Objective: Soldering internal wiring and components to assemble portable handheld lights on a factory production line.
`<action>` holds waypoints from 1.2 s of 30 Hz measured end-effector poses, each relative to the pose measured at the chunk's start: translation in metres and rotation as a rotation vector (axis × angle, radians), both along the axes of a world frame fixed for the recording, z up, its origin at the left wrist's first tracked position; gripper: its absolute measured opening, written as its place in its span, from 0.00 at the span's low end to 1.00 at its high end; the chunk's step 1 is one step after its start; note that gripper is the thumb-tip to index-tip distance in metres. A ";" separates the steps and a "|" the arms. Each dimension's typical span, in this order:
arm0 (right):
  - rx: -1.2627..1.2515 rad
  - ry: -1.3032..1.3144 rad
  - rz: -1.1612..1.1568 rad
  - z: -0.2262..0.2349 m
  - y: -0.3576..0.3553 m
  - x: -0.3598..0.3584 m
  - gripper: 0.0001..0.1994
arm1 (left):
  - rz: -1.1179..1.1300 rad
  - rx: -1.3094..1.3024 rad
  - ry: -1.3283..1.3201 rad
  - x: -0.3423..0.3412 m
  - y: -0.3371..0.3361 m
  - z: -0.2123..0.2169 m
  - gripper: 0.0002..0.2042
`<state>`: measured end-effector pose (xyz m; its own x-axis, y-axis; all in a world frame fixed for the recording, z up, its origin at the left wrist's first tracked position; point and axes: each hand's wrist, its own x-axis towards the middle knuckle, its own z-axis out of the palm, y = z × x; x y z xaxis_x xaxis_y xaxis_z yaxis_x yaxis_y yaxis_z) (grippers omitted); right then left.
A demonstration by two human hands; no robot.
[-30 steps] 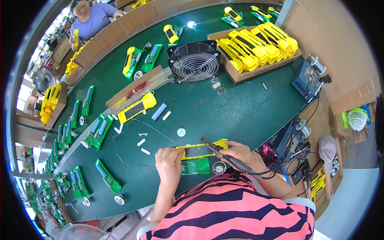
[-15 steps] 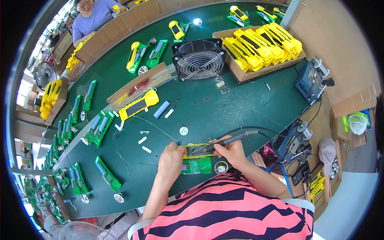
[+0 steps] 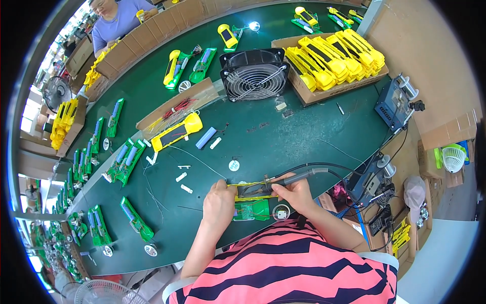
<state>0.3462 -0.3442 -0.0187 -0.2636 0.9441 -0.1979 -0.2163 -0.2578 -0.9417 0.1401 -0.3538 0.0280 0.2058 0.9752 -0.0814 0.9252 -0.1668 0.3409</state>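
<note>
In my right hand [image 3: 296, 193] is a soldering iron [image 3: 304, 175], gripped like a pen, its tip over a yellow plastic housing [image 3: 259, 198]. My left hand [image 3: 218, 203] is closed at the housing's left end. A thin silvery solder wire [image 3: 201, 160] runs across the table to its pinched fingers, whose tips are partly hidden. Just below the housing lies a green casing with a circuit board [image 3: 252, 210]. Beside that sits a round lamp head [image 3: 281, 212], close to my striped top.
A black fan [image 3: 254, 78] stands ahead, beside a carton [image 3: 309, 99] of yellow housings. Green lamp bodies [image 3: 132, 161] with blue cells lie at left. A blue battery [image 3: 206, 138] and white pieces lie mid-table. Soldering stations [image 3: 392, 104] stand right. Another person [image 3: 119, 25] sits across.
The view has shifted slightly. Both my hands keep nearly the same pose, with the iron still inside the housing. Across the table, the other person's hand with a yellow part has moved a little.
</note>
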 end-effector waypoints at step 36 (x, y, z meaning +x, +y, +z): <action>0.630 -0.769 0.103 0.018 -0.008 0.042 0.25 | -0.014 0.300 -0.433 0.006 0.006 0.036 0.06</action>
